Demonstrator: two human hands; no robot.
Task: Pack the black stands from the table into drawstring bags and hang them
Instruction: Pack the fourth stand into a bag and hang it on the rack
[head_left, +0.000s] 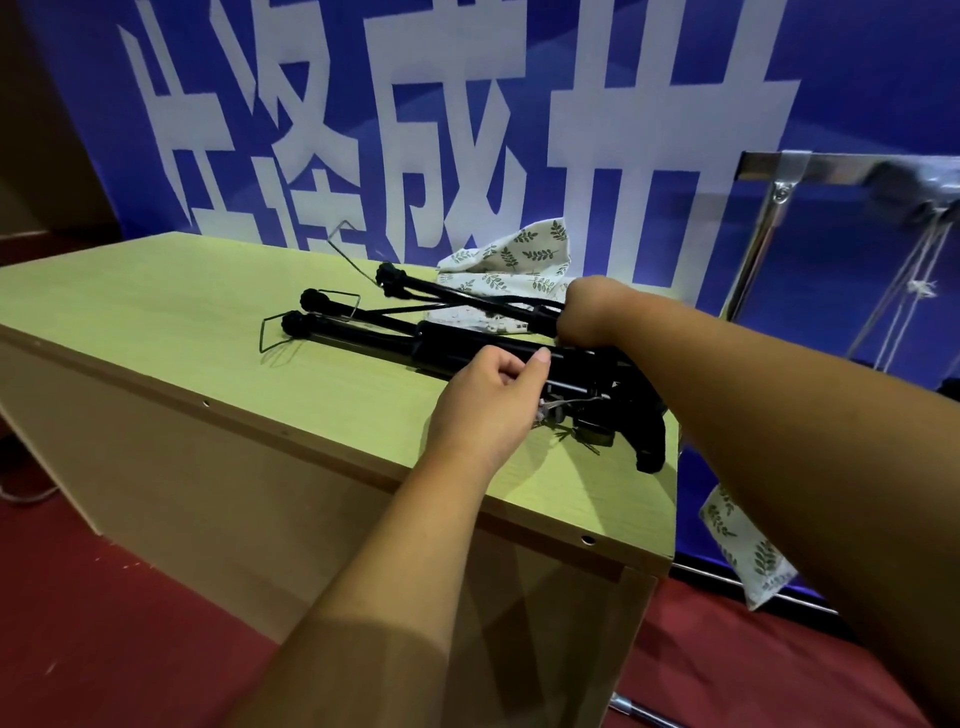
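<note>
A folded black stand (395, 332) lies on the pale wooden table (171, 322), its round feet and thin wire hooks pointing left. My left hand (488, 400) grips the stand's thick tube near its head end, thumb on top. My right hand (587, 312) reaches over and curls round the upper leg; its fingers are hidden behind the wrist. A leaf-print drawstring bag (514, 260) lies crumpled at the table's back edge, partly under the stand's legs.
A blue banner (467, 104) with large white characters stands right behind the table. A chrome rack (769, 218) with white cords is at the right. Another leaf-print bag (743, 545) hangs low by the table's right end. Red carpet (104, 649) covers the floor.
</note>
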